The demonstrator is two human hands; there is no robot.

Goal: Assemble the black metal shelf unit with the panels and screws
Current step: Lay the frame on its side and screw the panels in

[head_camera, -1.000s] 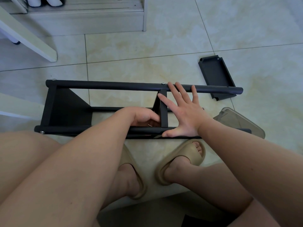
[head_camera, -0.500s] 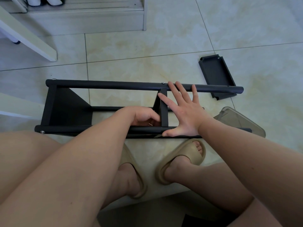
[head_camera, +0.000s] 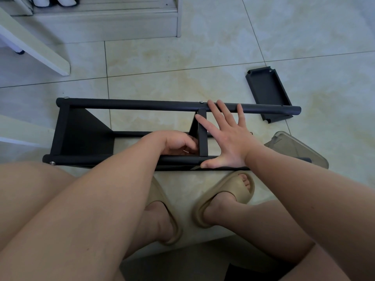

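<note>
The black metal shelf unit (head_camera: 129,104) lies on its side on the tiled floor, with one panel fixed at its left end and a middle panel (head_camera: 202,136) between the poles. My right hand (head_camera: 227,136) is spread flat, fingers on the far pole, thumb on the near pole, beside the middle panel. My left hand (head_camera: 174,142) reaches inside the frame left of that panel, fingers curled around something small and shiny; what it is I cannot tell. A loose black panel (head_camera: 267,92) lies on the floor at the far right.
A clear plastic box (head_camera: 298,149) sits at the frame's right end. White furniture (head_camera: 105,23) stands at the back, with a slanted white leg (head_camera: 40,49) at left. My feet in tan slippers (head_camera: 227,197) rest just below the frame.
</note>
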